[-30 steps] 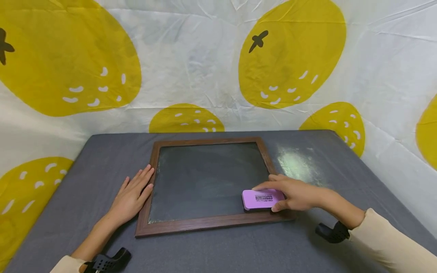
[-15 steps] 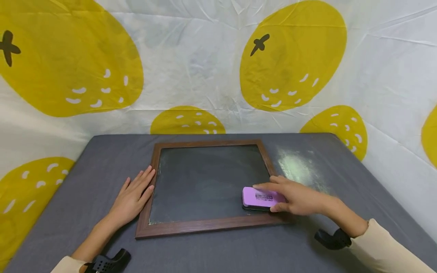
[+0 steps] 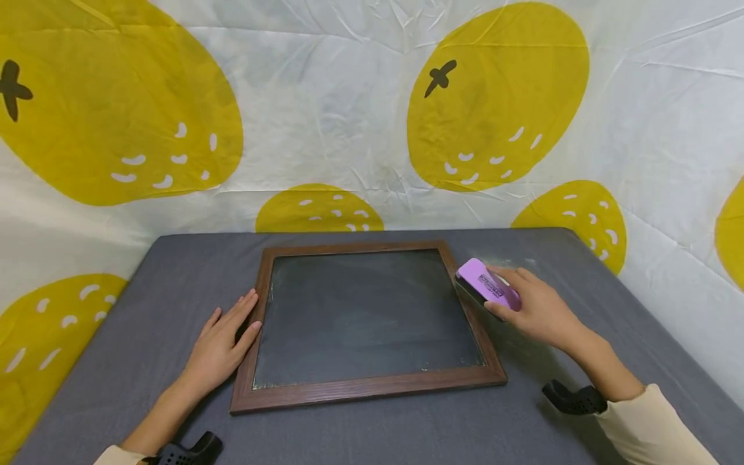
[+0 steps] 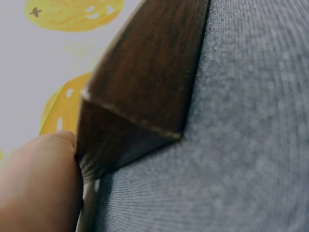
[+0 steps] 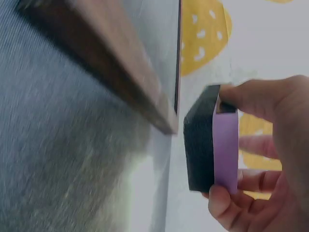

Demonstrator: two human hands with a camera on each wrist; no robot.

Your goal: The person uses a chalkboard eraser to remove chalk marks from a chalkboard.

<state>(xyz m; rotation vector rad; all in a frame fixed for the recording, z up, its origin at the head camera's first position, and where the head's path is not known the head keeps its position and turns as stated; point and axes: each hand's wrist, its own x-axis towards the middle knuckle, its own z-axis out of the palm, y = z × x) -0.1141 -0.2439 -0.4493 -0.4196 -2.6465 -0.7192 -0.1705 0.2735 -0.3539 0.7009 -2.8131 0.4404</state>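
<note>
A small blackboard (image 3: 366, 316) in a brown wooden frame (image 3: 360, 391) lies flat on the grey cloth. My left hand (image 3: 223, 345) rests beside its left side, with straight fingertips at the frame; in the left wrist view, part of that hand (image 4: 38, 186) shows by a frame corner (image 4: 140, 87). My right hand (image 3: 537, 307) grips a purple magnetic board eraser (image 3: 487, 283) between thumb and fingers, above the cloth right of the board. Tilted, the eraser overlaps the frame's right side in the head view. Its black felt underside (image 5: 200, 140) shows in the right wrist view.
Grey cloth (image 3: 360, 429) covers the table around the board. A pale, powdery patch (image 3: 508, 263) marks it behind the right hand. White fabric with yellow fruit shapes (image 3: 331, 116) hangs behind the table and along its sides. Black wrist cameras (image 3: 575, 397) sit at both sleeves.
My right hand has lifted the eraser off the board's lower right corner and moved it up and right, turning it. The left hand stays at the frame.
</note>
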